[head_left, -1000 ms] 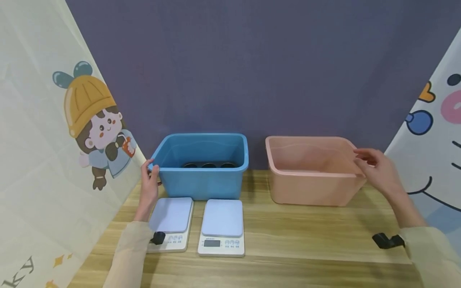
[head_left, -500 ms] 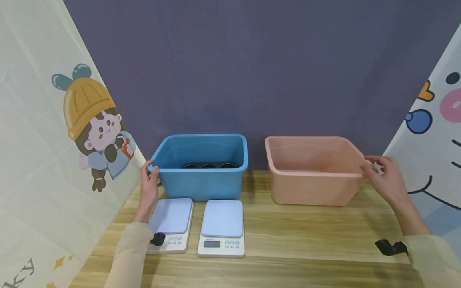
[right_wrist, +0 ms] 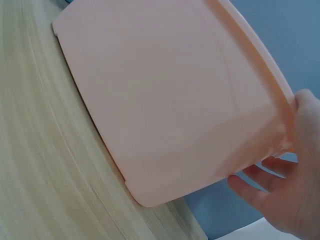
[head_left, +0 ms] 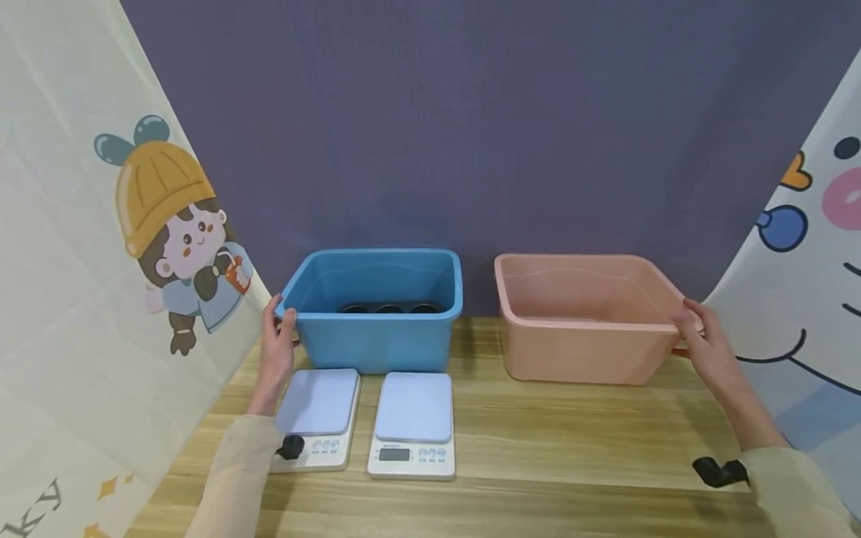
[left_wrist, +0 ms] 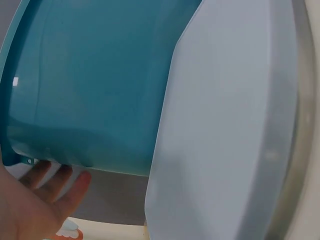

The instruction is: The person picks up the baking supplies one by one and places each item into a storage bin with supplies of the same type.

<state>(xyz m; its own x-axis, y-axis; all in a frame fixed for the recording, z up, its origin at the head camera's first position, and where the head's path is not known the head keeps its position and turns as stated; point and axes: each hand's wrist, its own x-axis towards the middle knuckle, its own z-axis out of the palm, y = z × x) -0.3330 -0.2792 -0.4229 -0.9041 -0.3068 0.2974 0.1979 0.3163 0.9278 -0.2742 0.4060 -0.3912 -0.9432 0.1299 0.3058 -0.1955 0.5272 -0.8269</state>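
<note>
A blue plastic bin (head_left: 375, 345) stands on the left, and a pink one (head_left: 581, 357) on the right, both on the wooden table. My left hand (head_left: 276, 357) holds the blue bin at its left front corner, thumb near the rim. In the left wrist view several fingers (left_wrist: 75, 196) reach under that rim, along the end wall. My right hand (head_left: 713, 359) grips the pink bin's right rim. The right wrist view shows its thumb over the rim and fingers (right_wrist: 250, 191) curled beneath. Inside the blue bin sits a dark thing with several round openings (head_left: 389, 308), partly hidden by the front wall.
Two white digital kitchen scales, the left one (head_left: 316, 403) and the right one (head_left: 415, 407), lie in front of the blue bin. A dark curtain (head_left: 444, 134) hangs behind. Printed cloths flank both sides, the left cloth (head_left: 81, 299) close to my left hand.
My right hand has moved from above the pink bin's right edge, outward and then down, and now grips its rim. The left hand stays on the blue bin. Both bins keep their places.
</note>
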